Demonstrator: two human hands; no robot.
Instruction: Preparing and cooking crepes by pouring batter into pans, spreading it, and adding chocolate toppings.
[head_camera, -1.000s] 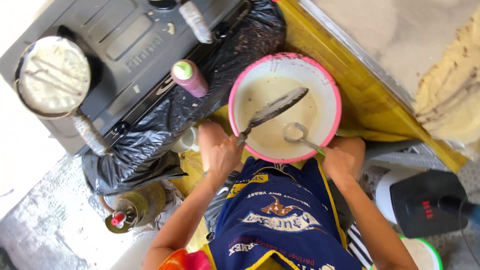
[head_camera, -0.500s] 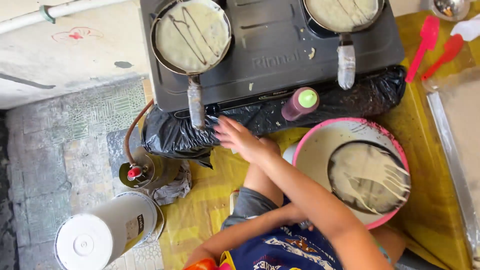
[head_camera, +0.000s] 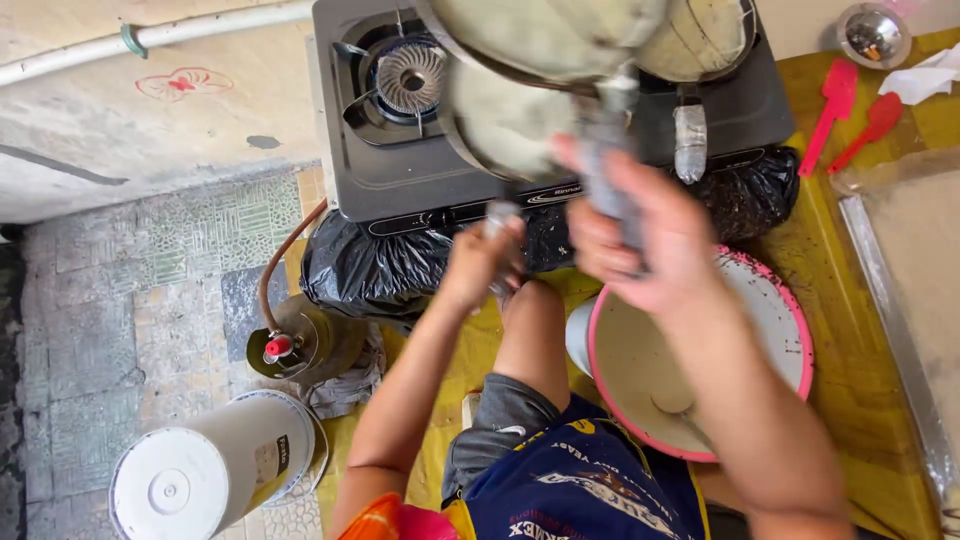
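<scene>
A wrapped pan handle (head_camera: 612, 170) was grasped in the right hand (head_camera: 640, 235), and its batter-coated frying pan (head_camera: 545, 35) was held tilted above the gas stove (head_camera: 420, 170). A second pan (head_camera: 505, 125) was gripped by its handle in the left hand (head_camera: 480, 265), just below the first. A pink-rimmed bowl of batter (head_camera: 770, 330) sat beneath the right forearm, near a gas cylinder (head_camera: 300, 345) and a white bucket (head_camera: 200, 480).

Each hand, left hand (head_camera: 478, 262) and right hand (head_camera: 640, 235), grips a pan handle above the stove (head_camera: 400, 170).
</scene>
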